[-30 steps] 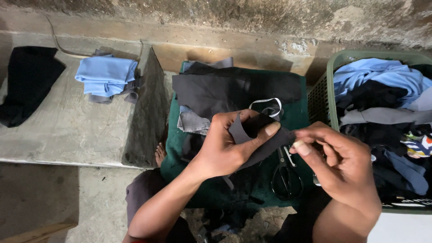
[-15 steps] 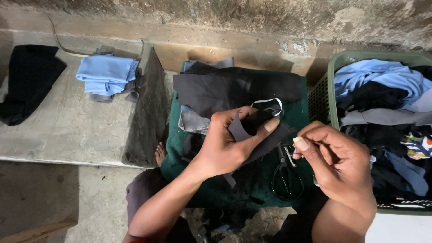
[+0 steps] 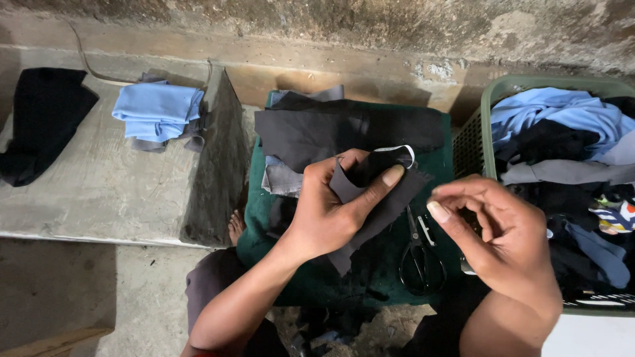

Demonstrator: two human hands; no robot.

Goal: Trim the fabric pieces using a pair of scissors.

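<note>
Our right hand (image 3: 503,238) has just let go and drawn aside, fingers loosely curled and empty, so only our left hand (image 3: 331,211) pinches the dark cloth scrap (image 3: 380,198) above the green cloth (image 3: 264,218), beside the scissors (image 3: 418,254)

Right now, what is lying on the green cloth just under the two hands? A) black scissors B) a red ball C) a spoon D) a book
A: black scissors lie on the green cloth, below the dark fabric scrap that the left hand holds, beside the right hand.
</note>
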